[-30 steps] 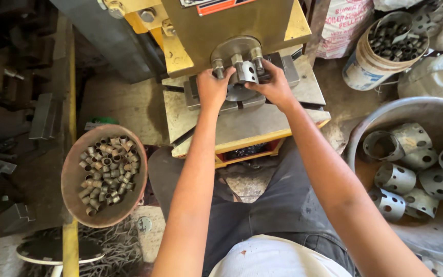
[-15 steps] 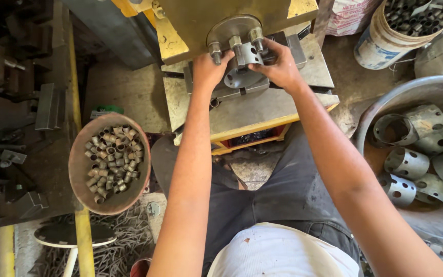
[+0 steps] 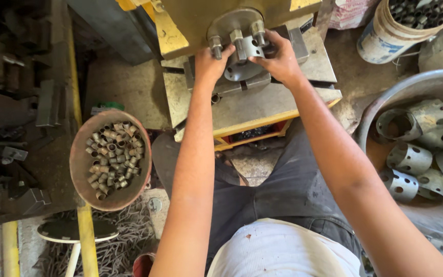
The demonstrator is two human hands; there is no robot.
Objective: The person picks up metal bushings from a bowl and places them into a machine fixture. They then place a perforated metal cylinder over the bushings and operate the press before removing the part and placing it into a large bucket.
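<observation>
Both my arms reach forward to a yellow press machine point(image 3: 180, 20) with a grey steel bed point(image 3: 262, 102). My left hand point(image 3: 212, 62) rests at the left side of the round tooling plate point(image 3: 226, 23), fingers curled by a bolt. My right hand point(image 3: 278, 57) grips a small shiny metal block point(image 3: 249, 47) held against the tooling between the bolts. What lies under the fingers is hidden.
A rusty round bowl point(image 3: 80, 169) of several short metal tube pieces sits at my left. A big grey basin point(image 3: 385, 97) at right holds perforated metal rings point(image 3: 408, 159). A white bucket point(image 3: 385, 36) of small parts stands top right. Dark scrap metal lies far left; a stool point(image 3: 78, 231) below.
The view has shifted so the machine sits higher in frame; my hands stay at the tooling, with the metal piece still between them.
</observation>
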